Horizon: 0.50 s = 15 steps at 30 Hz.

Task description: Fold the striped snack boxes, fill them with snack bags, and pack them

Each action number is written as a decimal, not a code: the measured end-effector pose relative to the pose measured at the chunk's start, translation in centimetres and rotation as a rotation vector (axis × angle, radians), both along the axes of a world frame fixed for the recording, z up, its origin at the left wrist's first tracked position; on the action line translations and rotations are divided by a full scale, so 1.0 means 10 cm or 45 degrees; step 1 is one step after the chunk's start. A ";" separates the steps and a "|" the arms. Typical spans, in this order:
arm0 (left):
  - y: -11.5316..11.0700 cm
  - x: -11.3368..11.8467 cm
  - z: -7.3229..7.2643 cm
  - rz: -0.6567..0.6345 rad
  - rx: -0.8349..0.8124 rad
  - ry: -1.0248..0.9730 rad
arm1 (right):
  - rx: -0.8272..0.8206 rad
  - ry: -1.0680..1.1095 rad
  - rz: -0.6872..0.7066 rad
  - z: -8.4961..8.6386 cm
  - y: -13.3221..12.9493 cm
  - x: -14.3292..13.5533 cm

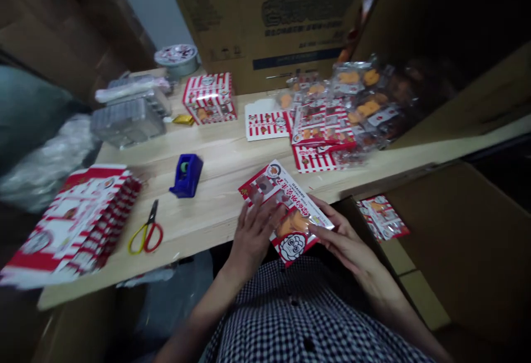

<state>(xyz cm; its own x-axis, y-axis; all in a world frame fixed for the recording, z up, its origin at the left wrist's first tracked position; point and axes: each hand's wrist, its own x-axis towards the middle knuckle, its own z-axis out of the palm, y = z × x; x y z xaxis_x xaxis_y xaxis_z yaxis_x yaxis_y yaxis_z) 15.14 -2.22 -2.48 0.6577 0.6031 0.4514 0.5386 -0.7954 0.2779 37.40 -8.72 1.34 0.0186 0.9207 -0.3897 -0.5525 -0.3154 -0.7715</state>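
Observation:
A red-and-white printed packaging box, flat in shape, is held tilted over the table's front edge. Through its windows show orange-brown pieces. My right hand grips its right edge, thumb on the front and fingers mostly hidden behind. Across the lower left of the front lie the stretched fingers of my left hand, touching it. Beyond the box, similar striped packages lie beside a heap of clear bags with orange pieces inside.
On the wooden table are scissors, a blue tape dispenser, a stack of striped cartons, clear plastic cases and a striped box. Low on the right, an open cardboard box holds similar packages.

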 end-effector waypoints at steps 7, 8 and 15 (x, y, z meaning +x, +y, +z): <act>0.10 -0.10 -0.16 0.221 -0.177 -0.149 | 0.052 -0.315 -0.538 0.25 -0.61 1.13; 0.11 -0.12 -0.17 0.235 -0.199 -0.162 | 0.048 -0.449 -0.693 0.30 -0.79 1.40; 0.15 -0.14 -0.29 0.294 -0.259 -0.129 | -0.268 -0.875 -1.299 -0.34 -1.62 2.60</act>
<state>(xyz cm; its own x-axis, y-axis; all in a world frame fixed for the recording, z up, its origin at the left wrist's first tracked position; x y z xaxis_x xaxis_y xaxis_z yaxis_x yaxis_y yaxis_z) 13.77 -0.67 -5.38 0.4513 0.8155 0.3624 0.6597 -0.5783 0.4800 63.40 -24.88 -2.04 0.9452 0.2876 -0.1544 -0.1203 -0.1326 -0.9838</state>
